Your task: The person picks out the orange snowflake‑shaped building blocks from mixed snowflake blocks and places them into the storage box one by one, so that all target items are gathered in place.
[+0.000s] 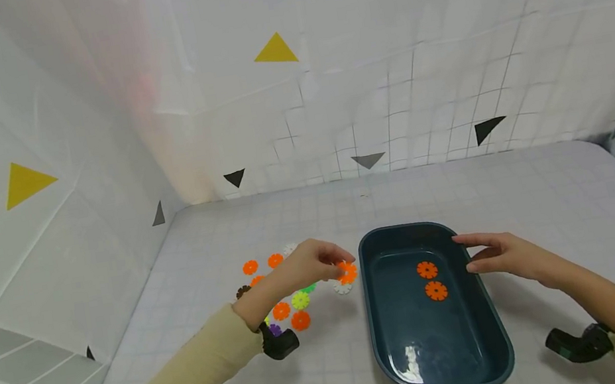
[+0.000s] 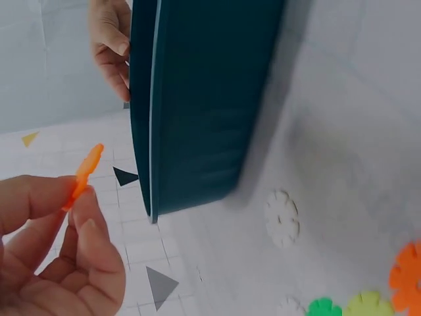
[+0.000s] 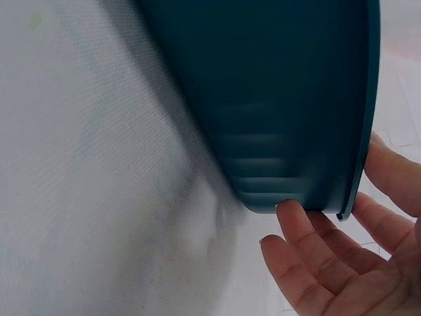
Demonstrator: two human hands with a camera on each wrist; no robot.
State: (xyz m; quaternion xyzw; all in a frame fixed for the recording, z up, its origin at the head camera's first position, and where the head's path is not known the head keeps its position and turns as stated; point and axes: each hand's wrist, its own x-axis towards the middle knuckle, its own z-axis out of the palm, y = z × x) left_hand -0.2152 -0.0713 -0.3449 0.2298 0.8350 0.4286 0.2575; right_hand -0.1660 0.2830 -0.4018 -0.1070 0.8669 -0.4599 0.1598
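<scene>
My left hand (image 1: 308, 265) pinches an orange notched plastic building disc (image 1: 347, 272) between thumb and fingertips, just left of a dark teal tub (image 1: 371, 316). In the left wrist view the disc (image 2: 89, 168) is seen nearly edge-on, raised above the cloth. My right hand (image 1: 502, 257) holds the tub's right rim near its far corner. The right wrist view shows the fingers (image 3: 306, 247) against the tub's outer wall and the thumb at the rim. Two orange discs (image 1: 427, 270) lie flat on the tub floor, one close behind the other.
Left of the tub, loose discs in orange (image 1: 300, 320), yellow-green (image 1: 300, 300), white (image 1: 343, 288) and other colours lie scattered, partly hidden by my left forearm. Behind the table stands a white sheet (image 1: 387, 85) with black and yellow triangles. Each wrist wears a black camera (image 1: 579, 343).
</scene>
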